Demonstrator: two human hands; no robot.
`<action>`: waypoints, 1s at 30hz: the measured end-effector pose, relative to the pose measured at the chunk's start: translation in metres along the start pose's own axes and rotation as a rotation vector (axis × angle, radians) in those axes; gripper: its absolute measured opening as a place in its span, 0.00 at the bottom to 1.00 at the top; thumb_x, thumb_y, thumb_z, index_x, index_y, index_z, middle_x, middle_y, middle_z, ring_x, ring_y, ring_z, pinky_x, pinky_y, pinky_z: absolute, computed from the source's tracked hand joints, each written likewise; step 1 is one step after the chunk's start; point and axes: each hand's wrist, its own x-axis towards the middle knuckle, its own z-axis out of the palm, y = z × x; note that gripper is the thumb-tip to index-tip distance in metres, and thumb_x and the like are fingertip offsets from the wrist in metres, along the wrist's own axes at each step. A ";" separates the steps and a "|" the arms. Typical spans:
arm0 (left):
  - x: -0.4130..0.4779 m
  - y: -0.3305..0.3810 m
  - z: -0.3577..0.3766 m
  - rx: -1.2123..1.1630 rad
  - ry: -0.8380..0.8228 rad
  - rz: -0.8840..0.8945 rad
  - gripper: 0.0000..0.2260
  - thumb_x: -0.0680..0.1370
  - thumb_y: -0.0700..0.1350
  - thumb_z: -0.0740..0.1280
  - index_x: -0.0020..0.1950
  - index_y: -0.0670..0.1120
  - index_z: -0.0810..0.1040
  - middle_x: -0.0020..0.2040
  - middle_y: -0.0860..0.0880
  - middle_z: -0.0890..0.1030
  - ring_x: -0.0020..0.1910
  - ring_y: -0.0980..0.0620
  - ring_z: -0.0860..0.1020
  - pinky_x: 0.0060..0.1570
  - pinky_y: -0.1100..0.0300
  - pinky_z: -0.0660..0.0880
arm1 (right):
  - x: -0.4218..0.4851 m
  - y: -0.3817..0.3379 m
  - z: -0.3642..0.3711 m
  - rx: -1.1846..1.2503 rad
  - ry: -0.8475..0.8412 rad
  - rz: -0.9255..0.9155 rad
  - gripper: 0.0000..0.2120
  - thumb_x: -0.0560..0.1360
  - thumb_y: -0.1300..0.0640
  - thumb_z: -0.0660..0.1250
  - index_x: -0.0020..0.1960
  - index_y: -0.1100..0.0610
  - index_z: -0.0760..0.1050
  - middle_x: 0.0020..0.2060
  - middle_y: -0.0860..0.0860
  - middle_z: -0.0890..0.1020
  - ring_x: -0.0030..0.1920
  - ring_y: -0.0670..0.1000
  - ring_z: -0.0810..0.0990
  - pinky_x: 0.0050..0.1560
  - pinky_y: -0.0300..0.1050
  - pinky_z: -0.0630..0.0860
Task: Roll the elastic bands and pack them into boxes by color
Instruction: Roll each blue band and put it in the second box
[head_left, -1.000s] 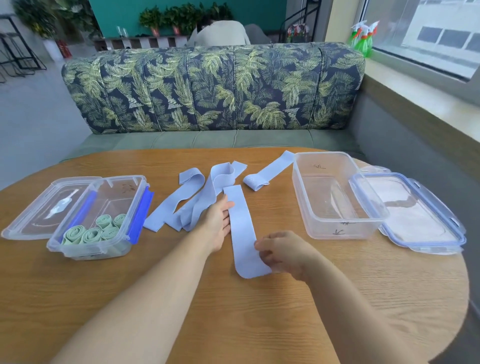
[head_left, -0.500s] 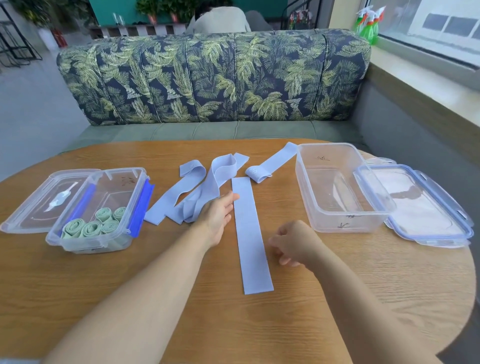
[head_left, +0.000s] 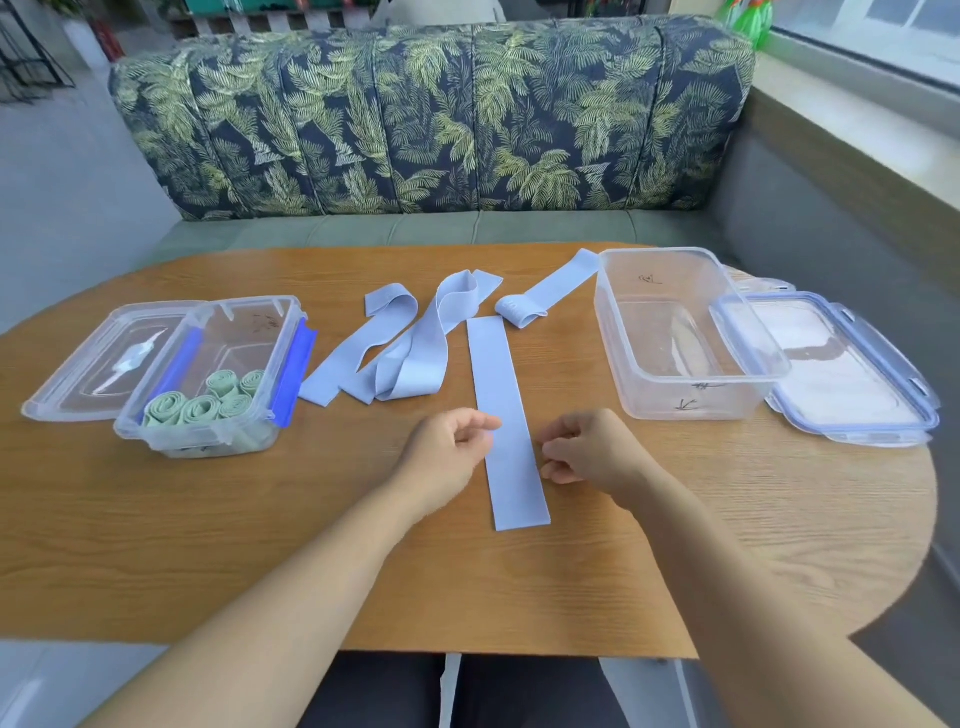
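The band (head_left: 506, 415) now lies flat; the left hand (head_left: 451, 453) and right hand (head_left: 589, 451) have drawn back beside it, fingers loosely curled, gripping nothing. Rolling this 1 can likely start.

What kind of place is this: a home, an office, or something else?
Probably a lounge or café-style seating corner, though a home is possible. A round wooden table stands in front of a palm-leaf print sofa, with a window ledge along the right side.

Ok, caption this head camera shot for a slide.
Left hand and right hand flank a flat blue band; green rolls in left box, right box empty.
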 end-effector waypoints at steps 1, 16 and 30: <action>-0.007 -0.001 0.002 0.042 -0.005 0.031 0.09 0.78 0.38 0.67 0.50 0.52 0.81 0.53 0.56 0.80 0.51 0.61 0.78 0.50 0.74 0.71 | -0.002 0.003 0.001 0.003 -0.005 -0.018 0.07 0.76 0.70 0.62 0.48 0.64 0.79 0.33 0.57 0.81 0.35 0.53 0.82 0.45 0.45 0.83; -0.054 -0.007 0.008 0.457 -0.099 0.251 0.02 0.74 0.46 0.74 0.45 0.51 0.84 0.49 0.57 0.77 0.51 0.59 0.74 0.54 0.63 0.71 | -0.052 0.034 0.010 -0.459 0.042 -0.427 0.05 0.71 0.58 0.73 0.46 0.51 0.85 0.42 0.44 0.80 0.44 0.46 0.80 0.49 0.45 0.77; -0.058 -0.001 0.002 0.493 -0.167 0.197 0.04 0.76 0.47 0.70 0.42 0.52 0.81 0.43 0.57 0.76 0.44 0.58 0.74 0.47 0.67 0.69 | -0.055 0.032 0.016 -0.719 0.008 -0.464 0.06 0.75 0.55 0.66 0.46 0.51 0.82 0.44 0.46 0.78 0.44 0.48 0.77 0.45 0.45 0.75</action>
